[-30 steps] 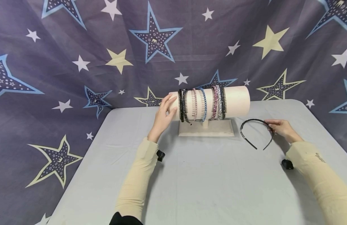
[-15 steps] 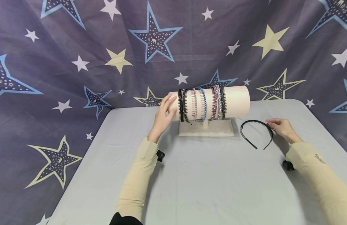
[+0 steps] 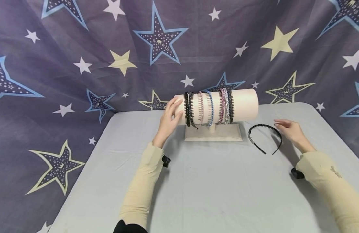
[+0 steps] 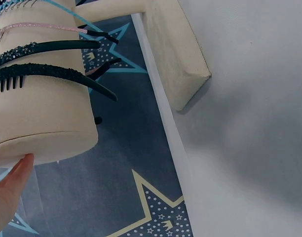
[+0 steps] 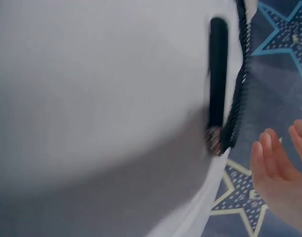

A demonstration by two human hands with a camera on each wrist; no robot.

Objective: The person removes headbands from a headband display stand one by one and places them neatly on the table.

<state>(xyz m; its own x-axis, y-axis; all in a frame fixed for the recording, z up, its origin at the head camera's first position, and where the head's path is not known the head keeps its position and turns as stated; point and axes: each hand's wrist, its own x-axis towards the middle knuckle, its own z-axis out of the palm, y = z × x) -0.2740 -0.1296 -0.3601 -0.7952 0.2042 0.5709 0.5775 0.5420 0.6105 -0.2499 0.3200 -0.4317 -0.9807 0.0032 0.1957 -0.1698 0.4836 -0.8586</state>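
In the head view, a cream cylinder display stand (image 3: 245,104) carries several toothed headbands, among them a blue headband (image 3: 211,108) and a pink headband (image 3: 201,108). My left hand (image 3: 167,124) holds the cylinder's left end, its thumb (image 4: 18,180) against the end face in the left wrist view. Right of the stand, a black headband (image 3: 264,125) lies on the table, its tips toward me. Just beyond its right side is my right hand (image 3: 293,132), fingers loosely extended. The right wrist view shows this hand (image 5: 282,173) apart from the black headband (image 5: 218,74).
The stand's base (image 3: 213,133) sits on a table with a grey cloth (image 3: 214,187). Behind and to the left hangs a dark curtain (image 3: 109,35) with stars. Small black devices are on both wrists.
My right hand lets go of the black headband and draws back slightly to the right. The headband stays on the table. My left hand keeps its place on the stand.
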